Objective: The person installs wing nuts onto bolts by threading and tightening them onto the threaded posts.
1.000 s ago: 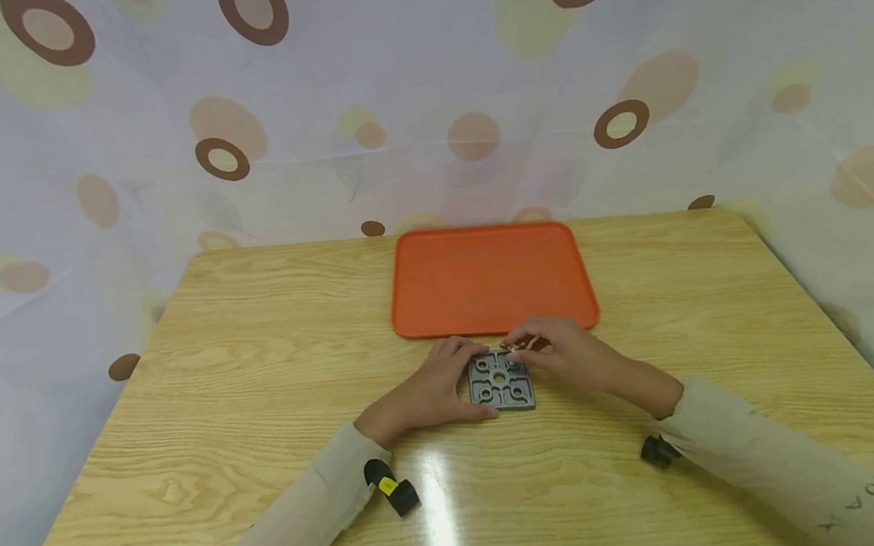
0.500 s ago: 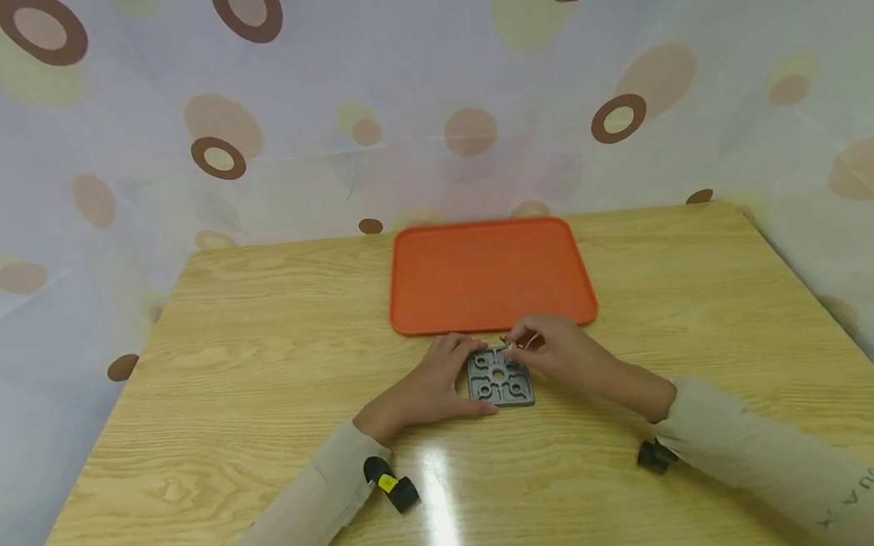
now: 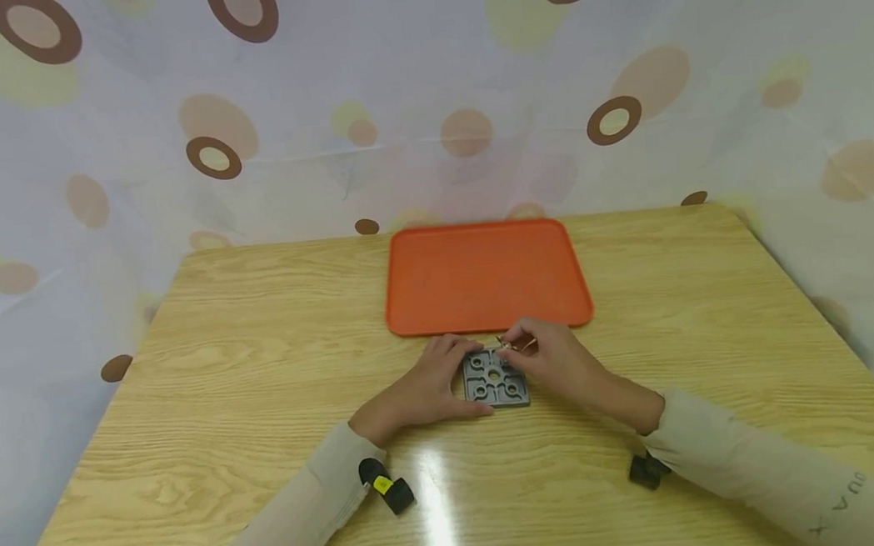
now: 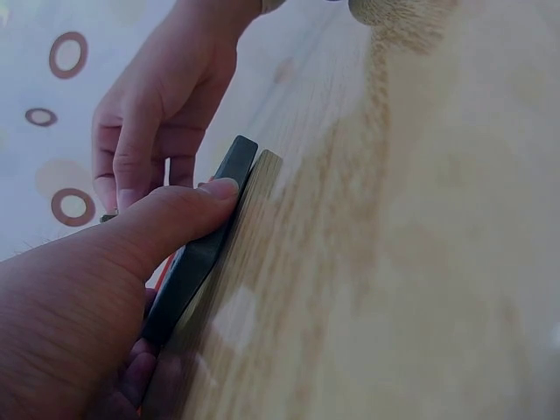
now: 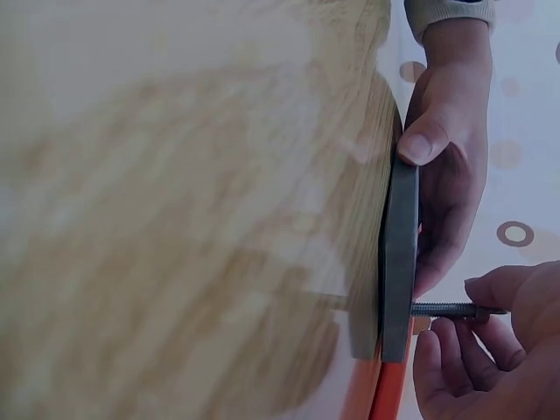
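A square grey metal plate (image 3: 495,391) with round holes and raised ribs lies flat on the table in the head view. My left hand (image 3: 429,386) holds it by the left side, thumb at the near edge and fingers at the far edge. At the plate's far right corner, my right hand (image 3: 558,359) pinches a small screw between thumb and fingers. In the right wrist view the threaded screw (image 5: 442,310) stands straight out from the plate's face; its far end is partly behind the fingertips. How deep it sits in the hole cannot be told.
An orange tray (image 3: 487,278) lies just beyond the plate, towards the back of the wooden table (image 3: 274,316). Behind it hangs a white cloth (image 3: 289,190) patterned with circles. Black wrist cameras (image 3: 386,485) sit under both sleeves.
The right hand's fingers have shifted slightly around the screw, staying at the same corner. The left hand and plate keep their place on the table; the head view drifts a little.
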A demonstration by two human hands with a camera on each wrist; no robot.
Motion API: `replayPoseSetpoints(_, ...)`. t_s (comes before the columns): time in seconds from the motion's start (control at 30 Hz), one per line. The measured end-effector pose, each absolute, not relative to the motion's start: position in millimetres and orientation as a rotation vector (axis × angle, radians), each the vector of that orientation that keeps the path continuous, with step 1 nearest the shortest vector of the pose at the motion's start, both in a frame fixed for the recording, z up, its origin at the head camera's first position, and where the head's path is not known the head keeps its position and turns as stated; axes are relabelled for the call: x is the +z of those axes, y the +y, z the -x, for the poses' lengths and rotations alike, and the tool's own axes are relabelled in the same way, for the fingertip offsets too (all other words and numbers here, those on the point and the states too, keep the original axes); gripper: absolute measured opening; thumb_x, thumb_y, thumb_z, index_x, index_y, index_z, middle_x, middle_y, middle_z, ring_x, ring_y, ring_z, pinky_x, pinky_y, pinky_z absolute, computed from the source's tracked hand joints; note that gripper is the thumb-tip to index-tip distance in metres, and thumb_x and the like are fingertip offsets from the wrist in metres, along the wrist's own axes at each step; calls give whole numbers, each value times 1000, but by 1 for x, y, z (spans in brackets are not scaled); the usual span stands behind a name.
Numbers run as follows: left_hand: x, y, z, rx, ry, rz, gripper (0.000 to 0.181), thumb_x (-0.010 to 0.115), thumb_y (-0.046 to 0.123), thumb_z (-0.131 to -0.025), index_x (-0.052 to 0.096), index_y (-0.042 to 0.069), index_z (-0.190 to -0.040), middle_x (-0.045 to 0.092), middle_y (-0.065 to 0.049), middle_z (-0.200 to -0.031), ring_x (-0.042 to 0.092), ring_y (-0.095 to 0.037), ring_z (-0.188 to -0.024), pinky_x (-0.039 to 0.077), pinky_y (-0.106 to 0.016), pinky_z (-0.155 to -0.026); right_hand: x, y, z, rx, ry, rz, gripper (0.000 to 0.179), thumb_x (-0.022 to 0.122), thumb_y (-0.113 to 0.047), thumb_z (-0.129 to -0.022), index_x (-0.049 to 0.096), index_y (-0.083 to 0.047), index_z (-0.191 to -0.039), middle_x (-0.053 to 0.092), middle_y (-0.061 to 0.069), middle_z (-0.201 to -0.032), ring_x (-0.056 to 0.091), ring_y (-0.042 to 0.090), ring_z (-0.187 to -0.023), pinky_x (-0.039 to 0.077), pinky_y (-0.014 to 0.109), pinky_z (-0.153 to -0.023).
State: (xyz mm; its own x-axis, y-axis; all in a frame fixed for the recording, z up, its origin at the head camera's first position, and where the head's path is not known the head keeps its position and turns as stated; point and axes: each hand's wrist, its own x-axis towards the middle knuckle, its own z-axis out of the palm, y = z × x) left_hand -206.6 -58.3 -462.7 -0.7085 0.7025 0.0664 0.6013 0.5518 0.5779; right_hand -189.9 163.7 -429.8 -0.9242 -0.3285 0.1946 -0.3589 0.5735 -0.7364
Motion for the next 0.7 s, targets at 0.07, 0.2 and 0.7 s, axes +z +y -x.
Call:
replayPoseSetpoints(0.07,-463,-58,207,873,2612,-1108,87,69,59,-72,37,14,-139,38,1,-127,31,-15,-115,34,-34,-95,-430,163,190,1294,-2753,-598,13,70,-15,-84,62,-7,-91,63,0,-86,60,12,-78,50,28,-69)
replayPoseSetpoints(0.2,-463,-57,207,872,2612,-1111,87,69,59,-72,37,15,-139,38,1,-127,31,-15,-114,34,-34,-95,-429,164,189,1298,-2773,-592,18,69,-16,-84,62,-4,-96,64,1,-88,60,12,-79,50,28,-70)
replayPoseSetpoints(0.7,-465,-55,207,875,2609,-1094,88,69,59,-72,35,15,-140,36,1,-130,30,-15,-118,33,-36,-97,-421,188,194,1272,-2714,-711,26,49,-18,-97,63,-2,-112,66,9,-101,62,19,-88,50,32,-74)
